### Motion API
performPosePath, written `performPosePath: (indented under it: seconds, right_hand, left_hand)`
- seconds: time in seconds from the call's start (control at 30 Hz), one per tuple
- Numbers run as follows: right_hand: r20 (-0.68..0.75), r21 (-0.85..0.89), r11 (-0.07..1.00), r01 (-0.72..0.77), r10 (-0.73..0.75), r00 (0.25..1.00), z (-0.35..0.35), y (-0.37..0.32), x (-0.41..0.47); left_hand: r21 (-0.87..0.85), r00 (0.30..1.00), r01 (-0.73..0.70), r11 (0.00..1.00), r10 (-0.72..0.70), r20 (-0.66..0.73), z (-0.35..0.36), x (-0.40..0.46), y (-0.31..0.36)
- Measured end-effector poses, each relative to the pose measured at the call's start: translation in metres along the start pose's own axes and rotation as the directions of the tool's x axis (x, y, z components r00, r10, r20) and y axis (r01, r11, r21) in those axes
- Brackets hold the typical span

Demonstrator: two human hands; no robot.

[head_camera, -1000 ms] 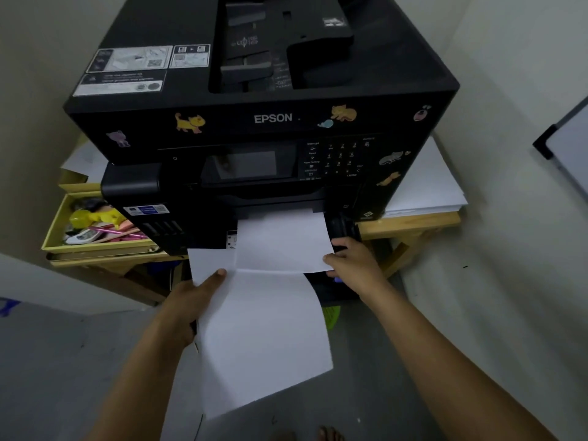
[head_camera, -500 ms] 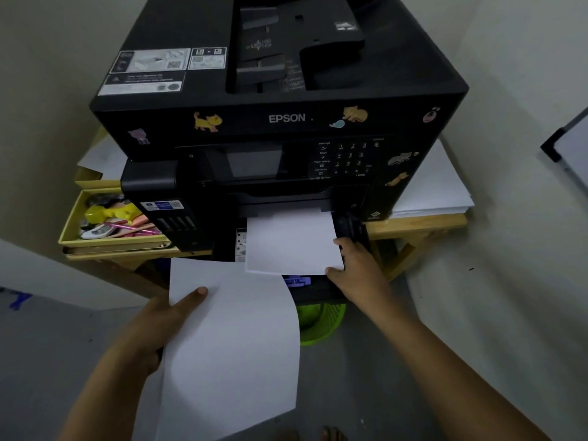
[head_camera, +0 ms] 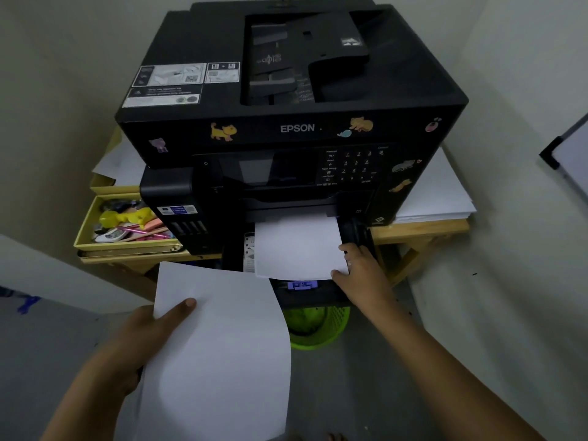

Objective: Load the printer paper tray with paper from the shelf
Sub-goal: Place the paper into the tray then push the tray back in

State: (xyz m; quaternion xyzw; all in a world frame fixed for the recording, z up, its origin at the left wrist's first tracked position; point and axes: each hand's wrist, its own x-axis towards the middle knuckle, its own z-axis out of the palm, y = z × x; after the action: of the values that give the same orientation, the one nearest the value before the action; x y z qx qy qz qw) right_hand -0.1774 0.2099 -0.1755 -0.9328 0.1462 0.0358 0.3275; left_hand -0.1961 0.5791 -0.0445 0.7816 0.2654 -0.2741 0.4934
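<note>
A black Epson printer [head_camera: 292, 128] stands on a wooden shelf [head_camera: 420, 230]. Its paper tray [head_camera: 305, 294] is pulled out at the front, with white paper [head_camera: 296, 246] lying in it. My right hand [head_camera: 362, 275] rests at the right front corner of that paper and against the tray's black side guide; the fingertips are partly hidden. My left hand [head_camera: 149, 338] holds a loose stack of white sheets [head_camera: 219, 351] by its left edge, thumb on top, below and left of the tray. The sheets curve downward.
More white paper [head_camera: 445, 192] lies on the shelf right of the printer. A yellow tray [head_camera: 86, 227] of small items and loose sheets sits on the left. A green mesh basket [head_camera: 318, 326] stands on the floor under the tray. Walls close in on both sides.
My left hand has pulled its sheets down and left, off the tray paper. My right hand has stayed at the paper's right corner. The camera has tilted up slightly.
</note>
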Motion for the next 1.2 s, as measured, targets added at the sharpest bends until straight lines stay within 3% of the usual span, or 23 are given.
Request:
performPosePath:
  seconds: [0.2,0.4,0.6,1.1,1.2]
  right_hand:
    - [-0.009,0.012,1.0,0.027,-0.027,1.0,0.002,0.001,-0.001]
    - [-0.043,-0.005,0.999,0.044,-0.044,0.998,0.008,0.002,-0.002]
    - [-0.085,0.033,0.999,-0.027,0.03,0.996,0.014,0.001,0.001]
    - [-0.099,0.066,0.997,-0.031,0.038,0.994,0.02,0.011,0.012]
    - [-0.097,0.056,0.998,-0.025,0.031,0.995,0.02,0.012,0.012]
  left_hand:
    - [0.076,0.999,-0.039,0.996,0.04,-0.002,-0.014,-0.018,0.008]
    - [0.199,0.982,-0.19,0.961,0.186,0.035,-0.016,-0.025,0.012]
    - [0.323,0.941,-0.334,0.886,0.332,0.063,0.0,-0.013,0.013]
    - [0.393,0.918,-0.395,0.83,0.373,0.134,0.016,0.002,0.006]
    - [0.473,0.91,-0.414,0.778,0.37,0.187,0.016,0.001,0.006]
